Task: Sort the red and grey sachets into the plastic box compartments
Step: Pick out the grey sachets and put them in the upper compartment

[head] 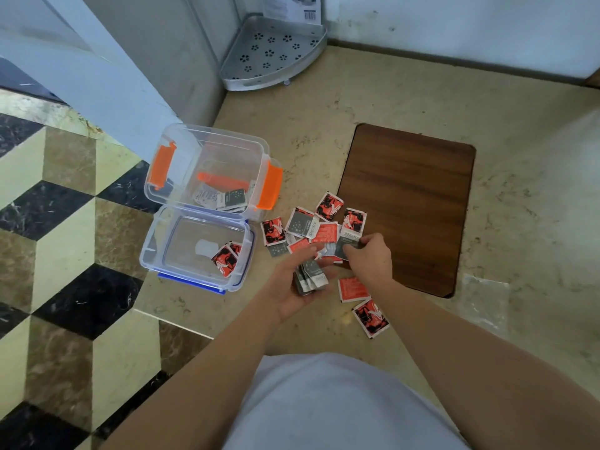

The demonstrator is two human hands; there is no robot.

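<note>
Two clear plastic boxes stand on the floor at the left. The far box with orange clasps [207, 147] holds several grey sachets [232, 198]. The near box with blue clasps [152, 251] holds red sachets [225, 256]. A loose pile of red and grey sachets [324, 222] lies to the right of the boxes. My left hand [292, 287], palm up, holds a small stack of grey sachets [310, 276]. My right hand [371, 254] pinches one grey sachet [347, 246] at the near edge of the pile.
A brown wooden board [409, 203] lies flat on the floor right of the pile. Two red sachets [370, 316] lie apart nearer to me. A white perforated corner shelf [276, 53] stands at the back wall. A clear plastic bag [483, 300] lies at the right.
</note>
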